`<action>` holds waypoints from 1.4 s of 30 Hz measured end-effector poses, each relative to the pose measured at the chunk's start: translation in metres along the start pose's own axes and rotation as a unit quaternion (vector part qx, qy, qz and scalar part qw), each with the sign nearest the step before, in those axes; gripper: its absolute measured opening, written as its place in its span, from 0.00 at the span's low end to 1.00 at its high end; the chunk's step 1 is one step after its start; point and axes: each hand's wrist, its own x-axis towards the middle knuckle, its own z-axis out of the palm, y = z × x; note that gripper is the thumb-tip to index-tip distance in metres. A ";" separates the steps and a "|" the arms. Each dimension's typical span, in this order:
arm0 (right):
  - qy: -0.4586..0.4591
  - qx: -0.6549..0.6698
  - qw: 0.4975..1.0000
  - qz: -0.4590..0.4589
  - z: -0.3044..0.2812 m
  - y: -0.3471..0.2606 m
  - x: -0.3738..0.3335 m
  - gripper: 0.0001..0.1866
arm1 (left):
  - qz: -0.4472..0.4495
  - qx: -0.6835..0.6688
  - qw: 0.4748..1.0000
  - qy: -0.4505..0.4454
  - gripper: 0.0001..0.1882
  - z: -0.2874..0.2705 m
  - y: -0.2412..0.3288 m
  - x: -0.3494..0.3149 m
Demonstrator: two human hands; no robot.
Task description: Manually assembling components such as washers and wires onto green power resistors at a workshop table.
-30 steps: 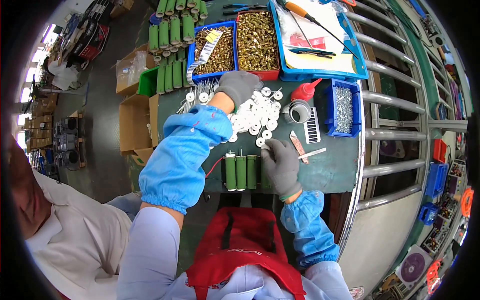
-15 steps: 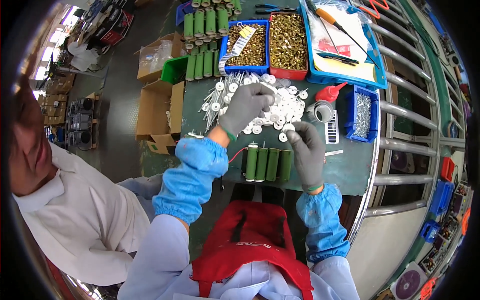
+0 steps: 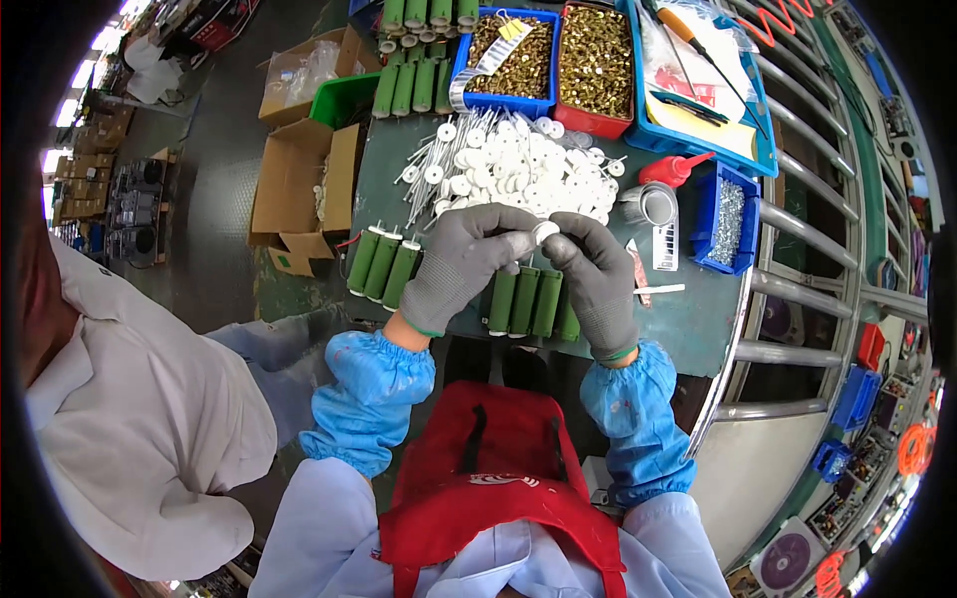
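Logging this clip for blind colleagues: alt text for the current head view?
Grey-gloved left hand and right hand pinch a small round white disc over a green worktable, near green cylinders. Beyond lies a heap of white discs, then a blue plastic bin and red plastic bin of brass-coloured parts.

- Over the worktop (image 3: 688, 334), the left hand (image 3: 464, 254) and right hand (image 3: 595, 284) are meeting, a disc (image 3: 545, 231) sitting between their fingers (image 3: 513, 244).
- One cylinder row (image 3: 382, 264) is resting left of the left hand, a second row (image 3: 525, 299) between the hands.
- Behind them a disc pile (image 3: 533, 164) is lying, rods (image 3: 424, 184) at its left.
- A left bin (image 3: 508, 103) and right bin (image 3: 593, 122) are standing behind the pile.
- A tray (image 3: 698, 154) is standing right of both.
- Before it, a squeeze bottle (image 3: 670, 169) is resting.
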 end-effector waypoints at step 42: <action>-0.186 0.151 0.966 0.100 0.001 -0.011 -0.013 0.17 | -0.005 -0.082 0.996 -0.032 0.19 -0.022 -0.002 -0.032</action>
